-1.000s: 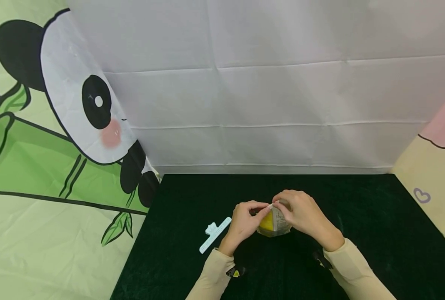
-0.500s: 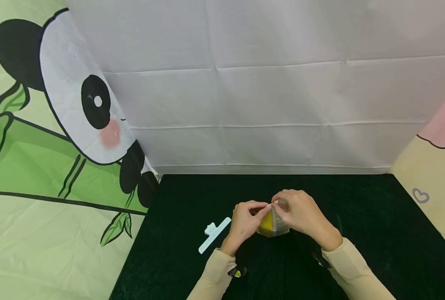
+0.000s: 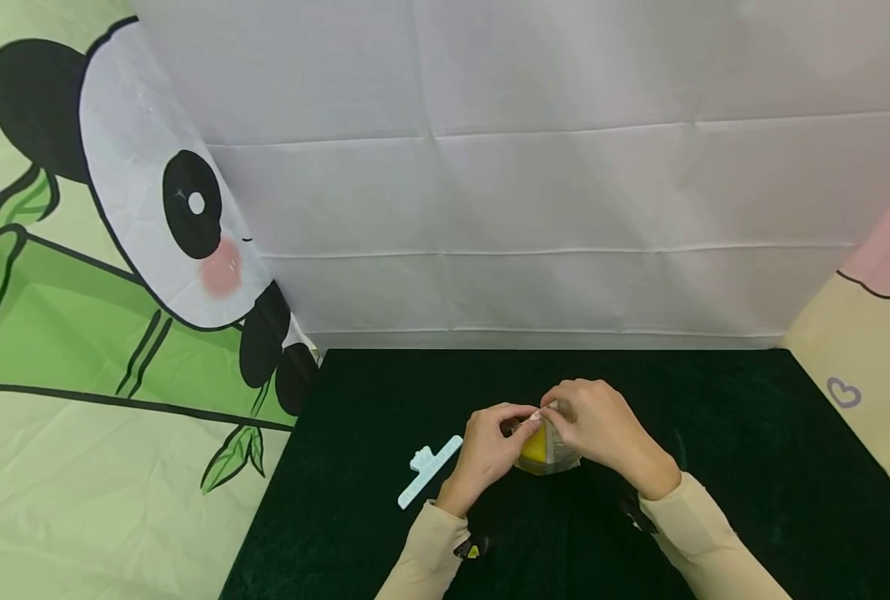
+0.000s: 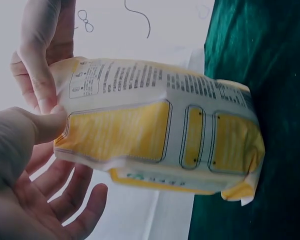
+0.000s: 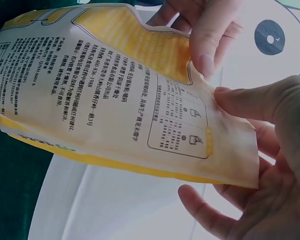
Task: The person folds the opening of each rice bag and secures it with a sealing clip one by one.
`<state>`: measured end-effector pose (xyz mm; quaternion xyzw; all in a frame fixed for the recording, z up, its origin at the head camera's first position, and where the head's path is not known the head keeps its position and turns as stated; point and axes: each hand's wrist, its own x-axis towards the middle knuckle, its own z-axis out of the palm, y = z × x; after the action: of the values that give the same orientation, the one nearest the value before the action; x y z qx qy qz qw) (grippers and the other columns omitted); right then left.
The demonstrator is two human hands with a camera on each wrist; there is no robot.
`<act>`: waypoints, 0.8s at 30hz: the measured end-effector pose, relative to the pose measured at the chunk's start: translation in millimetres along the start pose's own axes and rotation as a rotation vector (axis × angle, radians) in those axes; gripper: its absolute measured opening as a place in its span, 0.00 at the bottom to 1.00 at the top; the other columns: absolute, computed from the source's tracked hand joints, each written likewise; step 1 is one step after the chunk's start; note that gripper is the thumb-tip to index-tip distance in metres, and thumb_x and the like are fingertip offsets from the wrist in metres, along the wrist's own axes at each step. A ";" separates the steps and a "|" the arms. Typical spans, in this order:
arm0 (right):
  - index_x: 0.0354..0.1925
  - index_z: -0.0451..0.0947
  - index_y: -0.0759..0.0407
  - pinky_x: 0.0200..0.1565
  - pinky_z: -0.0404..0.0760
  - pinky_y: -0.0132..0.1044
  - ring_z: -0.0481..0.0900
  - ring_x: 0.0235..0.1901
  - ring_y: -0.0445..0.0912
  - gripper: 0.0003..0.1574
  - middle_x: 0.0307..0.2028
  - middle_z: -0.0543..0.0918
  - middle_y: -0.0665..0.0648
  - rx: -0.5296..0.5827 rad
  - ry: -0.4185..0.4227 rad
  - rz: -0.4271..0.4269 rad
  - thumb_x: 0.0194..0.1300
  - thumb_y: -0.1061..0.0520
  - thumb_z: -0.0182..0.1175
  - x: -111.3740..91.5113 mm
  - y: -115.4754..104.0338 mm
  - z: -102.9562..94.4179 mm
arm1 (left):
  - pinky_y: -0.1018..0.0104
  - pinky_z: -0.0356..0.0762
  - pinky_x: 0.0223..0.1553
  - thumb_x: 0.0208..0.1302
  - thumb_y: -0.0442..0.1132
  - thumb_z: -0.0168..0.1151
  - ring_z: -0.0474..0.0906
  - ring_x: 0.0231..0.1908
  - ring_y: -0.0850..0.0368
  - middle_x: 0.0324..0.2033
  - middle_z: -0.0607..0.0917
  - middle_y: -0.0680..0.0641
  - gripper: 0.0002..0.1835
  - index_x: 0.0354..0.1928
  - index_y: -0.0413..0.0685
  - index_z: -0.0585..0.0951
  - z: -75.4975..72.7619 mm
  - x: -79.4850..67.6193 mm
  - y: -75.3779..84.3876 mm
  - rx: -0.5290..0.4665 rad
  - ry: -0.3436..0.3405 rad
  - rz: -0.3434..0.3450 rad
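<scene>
A yellow and white printed food bag (image 3: pixel 537 447) stands upright on the dark green cloth, its top edge between both hands. My left hand (image 3: pixel 488 442) pinches the top edge on the left between thumb and forefinger; its other fingers are loosely bent in the left wrist view. Close beside it, my right hand (image 3: pixel 602 429) pinches the same edge with thumb and forefinger. Text and yellow panels cover the bag's side (image 4: pixel 120 130) in the left wrist view. Whether the top is sealed cannot be told. Left of my left hand lies a pale blue sealing clip (image 3: pixel 430 472).
The dark green cloth (image 3: pixel 385 392) covers the table. Behind it hangs a white sheet (image 3: pixel 535 200). A panda-printed curtain (image 3: pixel 115 350) stands at the left, a cream and pink one (image 3: pixel 850 350) at the right.
My right hand has shifted slightly left along the top of the bag, closer to my left hand. The top edge looks more bunched between the fingertips. The clip stays put.
</scene>
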<state>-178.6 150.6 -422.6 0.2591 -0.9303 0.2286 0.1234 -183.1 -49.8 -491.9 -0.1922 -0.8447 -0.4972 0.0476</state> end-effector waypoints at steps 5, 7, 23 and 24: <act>0.40 0.90 0.55 0.39 0.88 0.44 0.87 0.35 0.45 0.04 0.40 0.92 0.54 -0.002 0.009 0.003 0.68 0.56 0.74 -1.8 2.0 2.0 | 0.71 0.83 0.44 0.77 0.45 0.66 0.83 0.42 0.64 0.51 0.92 0.50 0.13 0.58 0.52 0.88 -2.1 -6.0 -1.1 0.069 -0.025 -0.009; 0.40 0.90 0.55 0.38 0.88 0.43 0.86 0.35 0.43 0.04 0.39 0.92 0.53 -0.002 0.016 -0.003 0.68 0.56 0.74 -2.1 3.1 2.7 | 0.74 0.81 0.39 0.77 0.43 0.66 0.82 0.38 0.67 0.52 0.92 0.48 0.13 0.58 0.50 0.88 -2.5 -7.4 -1.5 0.086 -0.023 0.002; 0.39 0.90 0.55 0.36 0.86 0.40 0.85 0.33 0.41 0.04 0.38 0.92 0.51 0.010 0.045 -0.065 0.68 0.56 0.74 2.5 22.9 4.4 | 0.80 0.69 0.19 0.75 0.38 0.67 0.65 0.15 0.75 0.42 0.94 0.45 0.12 0.56 0.47 0.89 13.3 1.2 -7.9 0.139 0.083 0.097; 0.39 0.90 0.55 0.36 0.86 0.40 0.85 0.33 0.41 0.04 0.38 0.92 0.51 0.012 0.044 -0.065 0.68 0.56 0.74 2.8 24.1 4.3 | 0.81 0.69 0.19 0.75 0.37 0.67 0.65 0.15 0.75 0.41 0.94 0.45 0.12 0.56 0.47 0.89 14.5 2.1 -8.5 0.141 0.091 0.102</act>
<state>-194.4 165.7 -434.0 0.2851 -0.9169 0.2357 0.1495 -186.6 -40.4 -505.6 -0.2085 -0.8637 -0.4416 0.1246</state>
